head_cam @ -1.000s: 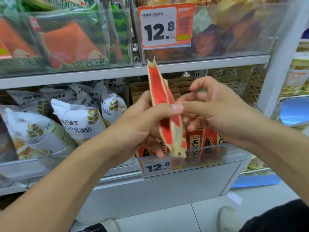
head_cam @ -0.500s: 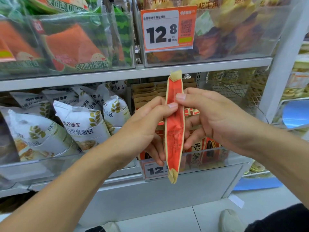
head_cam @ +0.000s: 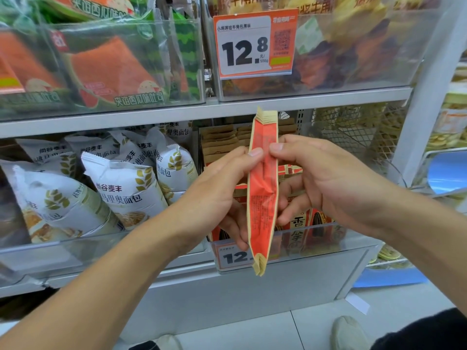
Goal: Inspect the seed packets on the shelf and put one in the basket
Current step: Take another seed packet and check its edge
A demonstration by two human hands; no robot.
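A slim red seed packet with tan sealed ends [head_cam: 262, 198] stands upright, edge-on, in front of the middle shelf. My left hand [head_cam: 222, 195] pinches its left side with thumb and fingers. My right hand [head_cam: 326, 183] pinches its right side at the same height. Behind them a clear bin [head_cam: 328, 238] holds more red seed packets [head_cam: 303, 223] standing in rows. No basket shows in the head view.
White bread bags [head_cam: 121, 188] fill the bin to the left. An upper shelf carries watermelon toast packs [head_cam: 113, 72] and a 12.8 price tag [head_cam: 255, 44]. A white upright post [head_cam: 424, 102] stands at the right, with a wire rack beyond it. My shoes [head_cam: 348, 332] are on the tiled floor.
Both hands have turned the packet from a tilted, twisted pose to upright and edge-on. It has risen slightly. The camera has drifted a little downward.
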